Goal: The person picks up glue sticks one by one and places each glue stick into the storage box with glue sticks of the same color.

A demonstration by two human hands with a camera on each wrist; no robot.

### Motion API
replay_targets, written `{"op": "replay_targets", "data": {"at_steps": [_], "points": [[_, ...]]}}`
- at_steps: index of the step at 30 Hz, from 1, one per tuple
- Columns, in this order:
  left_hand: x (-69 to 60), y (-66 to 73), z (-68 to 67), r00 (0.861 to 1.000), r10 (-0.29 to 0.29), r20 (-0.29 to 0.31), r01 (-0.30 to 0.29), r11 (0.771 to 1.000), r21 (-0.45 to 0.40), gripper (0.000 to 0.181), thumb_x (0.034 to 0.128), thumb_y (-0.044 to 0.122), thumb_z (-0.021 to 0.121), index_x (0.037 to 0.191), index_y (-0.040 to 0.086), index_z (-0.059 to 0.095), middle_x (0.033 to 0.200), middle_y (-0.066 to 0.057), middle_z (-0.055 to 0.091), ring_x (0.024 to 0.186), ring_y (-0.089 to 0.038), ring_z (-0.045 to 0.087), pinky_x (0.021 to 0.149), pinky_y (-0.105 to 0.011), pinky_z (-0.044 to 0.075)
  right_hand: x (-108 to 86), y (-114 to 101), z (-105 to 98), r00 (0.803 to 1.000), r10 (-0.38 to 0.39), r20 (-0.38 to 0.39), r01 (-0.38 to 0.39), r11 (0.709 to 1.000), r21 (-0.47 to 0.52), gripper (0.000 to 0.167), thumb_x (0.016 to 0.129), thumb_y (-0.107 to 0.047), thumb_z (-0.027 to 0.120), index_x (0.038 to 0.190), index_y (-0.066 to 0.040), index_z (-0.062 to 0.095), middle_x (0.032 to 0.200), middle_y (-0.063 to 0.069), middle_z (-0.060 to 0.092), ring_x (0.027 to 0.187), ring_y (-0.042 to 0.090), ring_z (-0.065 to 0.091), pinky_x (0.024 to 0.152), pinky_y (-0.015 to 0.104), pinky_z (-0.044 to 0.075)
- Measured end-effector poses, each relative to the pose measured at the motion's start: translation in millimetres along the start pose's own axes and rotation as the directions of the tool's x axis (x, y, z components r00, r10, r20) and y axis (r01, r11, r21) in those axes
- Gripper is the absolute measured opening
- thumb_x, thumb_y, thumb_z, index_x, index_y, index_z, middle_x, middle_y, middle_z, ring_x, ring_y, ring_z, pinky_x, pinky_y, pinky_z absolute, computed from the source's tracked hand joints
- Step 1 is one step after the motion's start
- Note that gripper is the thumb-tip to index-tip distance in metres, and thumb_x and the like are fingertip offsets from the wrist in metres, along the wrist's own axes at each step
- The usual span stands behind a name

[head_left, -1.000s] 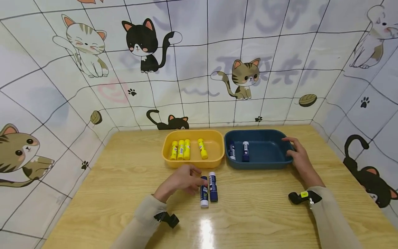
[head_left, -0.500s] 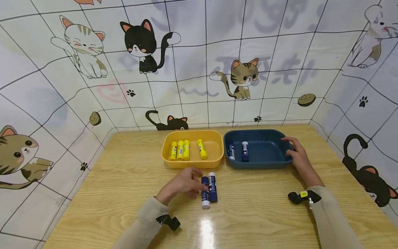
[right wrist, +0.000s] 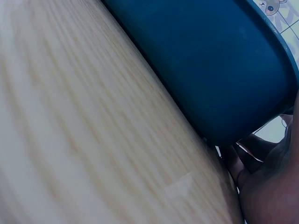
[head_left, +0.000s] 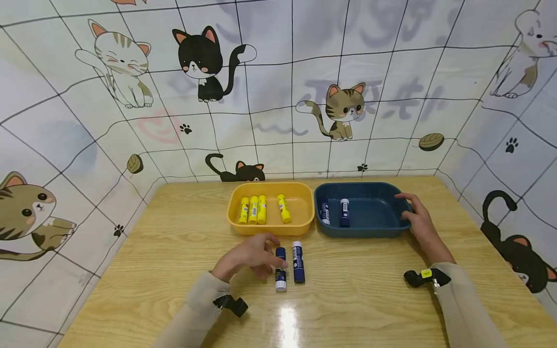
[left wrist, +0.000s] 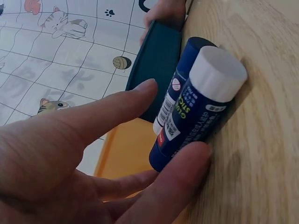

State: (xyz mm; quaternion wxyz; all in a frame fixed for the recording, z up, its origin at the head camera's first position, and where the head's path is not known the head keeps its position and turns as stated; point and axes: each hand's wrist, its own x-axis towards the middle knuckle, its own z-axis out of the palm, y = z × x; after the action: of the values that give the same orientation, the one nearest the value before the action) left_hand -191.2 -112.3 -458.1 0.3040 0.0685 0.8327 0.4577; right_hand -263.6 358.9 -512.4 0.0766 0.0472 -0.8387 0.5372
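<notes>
Navy and white-ended, one glue stick (head_left: pixel 281 277) is lying on the table (head_left: pixel 357 290) near its twin (head_left: pixel 298 262), the loosely spread left hand (head_left: pixel 250 256) flanking it! Right hand (head_left: pixel 422 227) is gripping the blue tray (head_left: pixel 361 232) by its end, wide tabletop running below.

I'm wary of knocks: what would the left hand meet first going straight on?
The left hand would likely meet the nearest blue glue stick, so close that touching is hard to judge.

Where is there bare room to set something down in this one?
Bare: table left of the yellow tray; table between the loose sticks and right sleeve; right half of the blue tray. Crowded: around the left hand and loose sticks; the yellow tray's left end.
</notes>
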Motion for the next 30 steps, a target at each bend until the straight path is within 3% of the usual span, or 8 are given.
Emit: {"op": "replay_targets", "data": {"at_steps": [7,18,23,30], "points": [[0.6,2.3,9.1,0.999,-0.027,-0.025,0.027,1.0,-0.016,0.067,0.0822,0.024,0.089,0.135,0.006,0.051,0.091,-0.014,0.067,0.067,-0.022,0.073,0.061,-0.035,0.065,-0.6,1.2,-0.7,1.0,-0.017,-0.004,0.017,1.0,-0.009,0.057,0.096,0.006,0.041,0.151,-0.008,0.043,0.163,0.033,0.028,0.128,0.015,0.045,0.078,0.01,0.041],[5.7,1.0,11.2,1.0,-0.003,0.029,0.004,1.0,-0.015,0.056,0.0864,0.011,0.081,0.133,0.006,0.051,0.088,-0.014,0.07,0.06,-0.019,0.071,0.056,-0.032,0.063,-1.4,-2.0,-1.0,1.0,-0.012,0.0,0.012,1.0,-0.011,0.057,0.095,0.007,0.041,0.15,-0.009,0.043,0.161,0.035,0.031,0.123,0.013,0.046,0.077,0.009,0.041],[4.9,3.1,11.1,1.0,-0.01,0.022,0.01,1.0,0.012,0.057,0.0859,0.015,0.083,0.133,0.008,0.052,0.091,-0.013,0.069,0.064,-0.022,0.072,0.057,-0.034,0.064,-0.1,0.0,-1.3,1.0,-0.011,-0.003,0.011,1.0,0.01,0.057,0.095,0.007,0.041,0.15,-0.009,0.042,0.16,0.036,0.031,0.114,0.021,0.046,0.062,0.018,0.041],[4.2,3.1,13.6,1.0,-0.004,0.015,0.003,0.999,0.045,0.057,0.0854,0.019,0.085,0.135,0.016,0.057,0.093,-0.012,0.068,0.065,-0.025,0.073,0.057,-0.037,0.064,0.7,3.1,-1.9,1.0,-0.021,0.0,0.021,1.0,0.013,0.056,0.096,0.007,0.04,0.15,-0.008,0.042,0.159,0.038,0.03,0.099,0.01,0.048,0.047,0.025,0.034]]}}
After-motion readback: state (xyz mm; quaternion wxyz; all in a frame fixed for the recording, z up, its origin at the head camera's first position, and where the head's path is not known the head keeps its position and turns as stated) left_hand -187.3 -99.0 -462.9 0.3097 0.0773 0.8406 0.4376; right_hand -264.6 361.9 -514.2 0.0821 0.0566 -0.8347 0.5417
